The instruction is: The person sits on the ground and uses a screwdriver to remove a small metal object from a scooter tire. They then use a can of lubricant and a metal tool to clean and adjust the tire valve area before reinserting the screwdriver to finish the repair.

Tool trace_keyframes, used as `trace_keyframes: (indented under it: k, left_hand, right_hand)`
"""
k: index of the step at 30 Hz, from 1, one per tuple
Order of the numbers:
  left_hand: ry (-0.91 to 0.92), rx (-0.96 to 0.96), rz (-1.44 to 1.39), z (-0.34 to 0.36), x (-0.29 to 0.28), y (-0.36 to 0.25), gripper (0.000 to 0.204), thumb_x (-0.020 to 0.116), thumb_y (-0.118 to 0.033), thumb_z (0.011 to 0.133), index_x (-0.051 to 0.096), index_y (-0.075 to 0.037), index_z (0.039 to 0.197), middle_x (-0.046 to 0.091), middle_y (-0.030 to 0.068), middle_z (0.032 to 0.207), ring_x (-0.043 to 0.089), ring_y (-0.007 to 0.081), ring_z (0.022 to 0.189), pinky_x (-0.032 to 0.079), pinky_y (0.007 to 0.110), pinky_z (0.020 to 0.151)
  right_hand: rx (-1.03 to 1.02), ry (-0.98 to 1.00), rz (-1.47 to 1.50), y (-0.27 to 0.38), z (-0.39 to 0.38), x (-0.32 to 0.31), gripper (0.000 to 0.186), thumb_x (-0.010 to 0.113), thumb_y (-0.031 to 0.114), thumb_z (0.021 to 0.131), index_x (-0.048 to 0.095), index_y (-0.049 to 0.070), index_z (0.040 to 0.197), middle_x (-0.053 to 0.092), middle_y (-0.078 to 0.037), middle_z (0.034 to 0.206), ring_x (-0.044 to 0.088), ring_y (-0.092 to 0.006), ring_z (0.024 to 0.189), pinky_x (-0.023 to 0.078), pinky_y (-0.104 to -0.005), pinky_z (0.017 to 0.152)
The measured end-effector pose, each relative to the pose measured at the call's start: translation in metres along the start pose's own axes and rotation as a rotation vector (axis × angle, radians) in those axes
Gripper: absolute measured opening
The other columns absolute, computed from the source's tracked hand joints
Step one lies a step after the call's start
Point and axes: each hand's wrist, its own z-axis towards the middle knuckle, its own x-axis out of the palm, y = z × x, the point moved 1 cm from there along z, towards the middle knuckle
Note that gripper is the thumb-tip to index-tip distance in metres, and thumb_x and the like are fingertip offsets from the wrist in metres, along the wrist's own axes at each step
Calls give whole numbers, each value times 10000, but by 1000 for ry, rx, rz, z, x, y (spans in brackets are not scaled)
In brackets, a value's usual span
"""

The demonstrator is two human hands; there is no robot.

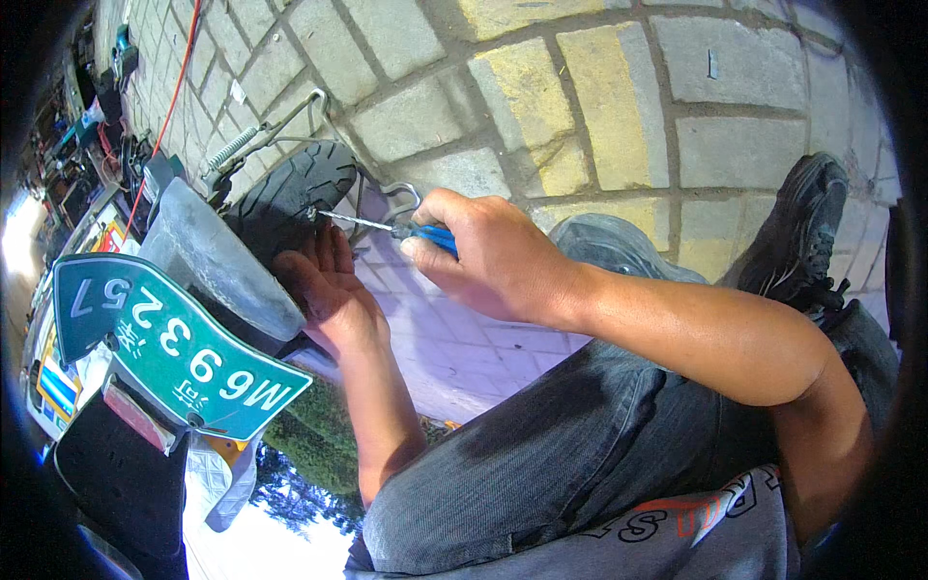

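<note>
My right hand [493, 256] is closed on the blue handle of a hand tool [436, 238]. Its thin, ridged metal shaft reaches left to a scooter's black treaded tyre [280, 188], with the tip at the tread. My left hand [329, 290] is beneath that tyre, fingers curved up against it just below the shaft, partly in shadow. Beside the wheel are a scuffed grey mudguard [213, 261] and a green plate [184, 343], upside down in the view.
A metal spring [232, 147] and bent bars adjoin the wheel. A red hose [174, 92] crosses the paving [725, 68]. Clutter lines the far left. My bent legs [522, 454] and shoe [797, 222] are below and right of my hands.
</note>
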Motion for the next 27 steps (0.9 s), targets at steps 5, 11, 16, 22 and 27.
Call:
trace_keyframes:
  k: [5, 11, 16, 22, 27]
  left_hand:
    - [22, 8, -29, -1, 1, -3, 600, 573, -456, 877, 384, 1, 1216, 500, 203, 1215, 525, 283, 1108, 419, 385, 978]
    - [1, 5, -30, -1, 2, 0, 598, 577, -467, 868, 402, -11, 1212, 529, 192, 1179, 533, 275, 1092, 422, 380, 975]
    - [-3, 6, -19, -1, 2, -2, 615, 596, -476, 850, 413, -10, 1206, 522, 179, 1193, 533, 272, 1088, 423, 381, 974]
    - [13, 15, -30, 2, -4, 3, 622, 594, -476, 856, 412, -4, 1218, 509, 175, 1214, 531, 273, 1090, 410, 394, 985]
    - [-6, 29, -1, -1, 1, -1, 675, 510, -478, 901, 390, 77, 1267, 479, 217, 1258, 471, 309, 1195, 387, 430, 1031]
  right_hand:
    - [-34, 11, 17, 1, -1, -1, 289, 588, 254, 832, 552, -28, 883, 602, -252, 717, 608, -424, 728, 477, -481, 662]
    - [-54, -26, 74, 1, -2, -1, 294, 586, 262, 824, 554, -30, 847, 594, -252, 702, 599, -428, 711, 475, -485, 672]
    - [93, 41, 316, 3, -1, 4, 296, 623, 233, 831, 580, -59, 850, 587, -161, 654, 587, -229, 602, 465, -355, 581]
    - [-51, -72, -19, 15, 0, -7, 252, 610, 215, 797, 562, -32, 792, 601, -248, 713, 611, -408, 720, 484, -476, 684]
    - [-226, -106, -226, 12, 10, -11, 205, 611, 185, 806, 545, -9, 813, 609, -208, 666, 616, -377, 639, 482, -453, 593]
